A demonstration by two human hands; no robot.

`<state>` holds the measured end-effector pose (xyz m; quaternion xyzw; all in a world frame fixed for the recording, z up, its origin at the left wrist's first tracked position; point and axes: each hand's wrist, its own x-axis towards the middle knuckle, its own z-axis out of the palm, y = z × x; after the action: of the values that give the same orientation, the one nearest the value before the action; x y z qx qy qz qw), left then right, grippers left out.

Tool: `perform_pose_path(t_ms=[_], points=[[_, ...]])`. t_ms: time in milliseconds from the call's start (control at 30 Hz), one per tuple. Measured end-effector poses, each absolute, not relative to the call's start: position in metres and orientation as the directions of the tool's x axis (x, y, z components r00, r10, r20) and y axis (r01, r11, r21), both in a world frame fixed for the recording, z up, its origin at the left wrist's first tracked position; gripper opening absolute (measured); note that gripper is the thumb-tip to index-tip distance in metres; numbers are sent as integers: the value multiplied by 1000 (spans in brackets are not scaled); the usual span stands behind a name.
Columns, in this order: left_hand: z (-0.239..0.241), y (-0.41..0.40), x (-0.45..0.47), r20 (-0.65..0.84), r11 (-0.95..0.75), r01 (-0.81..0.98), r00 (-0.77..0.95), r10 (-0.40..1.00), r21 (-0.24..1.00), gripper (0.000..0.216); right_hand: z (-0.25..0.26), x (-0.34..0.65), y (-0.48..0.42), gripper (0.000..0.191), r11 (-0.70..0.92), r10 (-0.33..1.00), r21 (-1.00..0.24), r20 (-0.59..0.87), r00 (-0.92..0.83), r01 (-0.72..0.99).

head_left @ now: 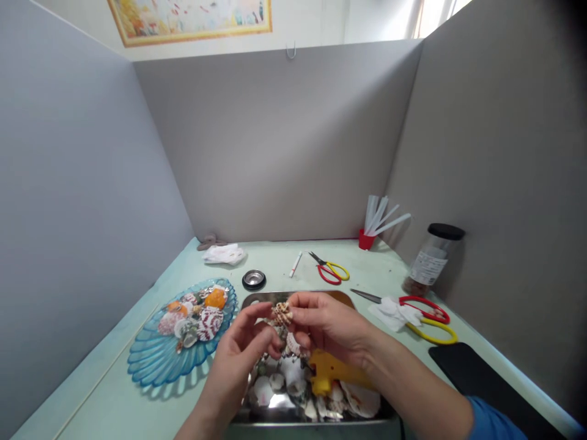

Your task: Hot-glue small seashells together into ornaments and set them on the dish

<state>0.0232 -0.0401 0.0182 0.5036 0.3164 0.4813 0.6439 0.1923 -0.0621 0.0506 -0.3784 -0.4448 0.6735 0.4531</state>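
Both my hands meet over a shiny metal tray (251, 299) full of seashells. My left hand (241, 354) and my right hand (321, 324) pinch together a small brown-and-white striped shell (282, 313) held above the tray. In the tray, under my right wrist, lies a yellow glue gun (326, 373) among white shells (279, 382). To the left stands a blue shell-shaped glass plate (151, 357) with several coloured shells (206, 321) on it.
Grey partition walls close off three sides of the pale green table (114, 403). Behind the tray: a small round metal tin (254, 279), a marker pen (296, 264), red-yellow scissors (332, 271), a red cup of glue sticks (373, 226). At the right: a black-lidded jar (431, 260), larger scissors (426, 318) on tissue, a black phone (477, 379).
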Motion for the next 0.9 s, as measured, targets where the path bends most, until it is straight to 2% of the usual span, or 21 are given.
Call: perform_pose_path(t_ms=[167,367,567,733,833,900], points=[[14,-42,23,122,-25,-273,345,931,962,45,46,188,-62,24,-227,940,-936,-138,-313,-268],[11,-42,20,171,-129,-131,397,902,983,33,41,185,-62,21,-254,928,-930,-157,-338,-264],[13,-42,21,263,-236,-118,365,893,965,24,41,182,-63,22,-274,920,-943,-199,-339,-190],[15,-42,15,250,-237,-82,297,921,968,23,46,181,-62,22,-145,968,-988,-130,-216,-52],[16,-43,4,281,-305,84,221,934,949,22,51,182,-64,19,-79,985,-997,-81,-152,20],[16,-41,-9,365,-403,299,178,914,865,20,54,183,-67,16,-59,987,-997,-67,-149,54]])
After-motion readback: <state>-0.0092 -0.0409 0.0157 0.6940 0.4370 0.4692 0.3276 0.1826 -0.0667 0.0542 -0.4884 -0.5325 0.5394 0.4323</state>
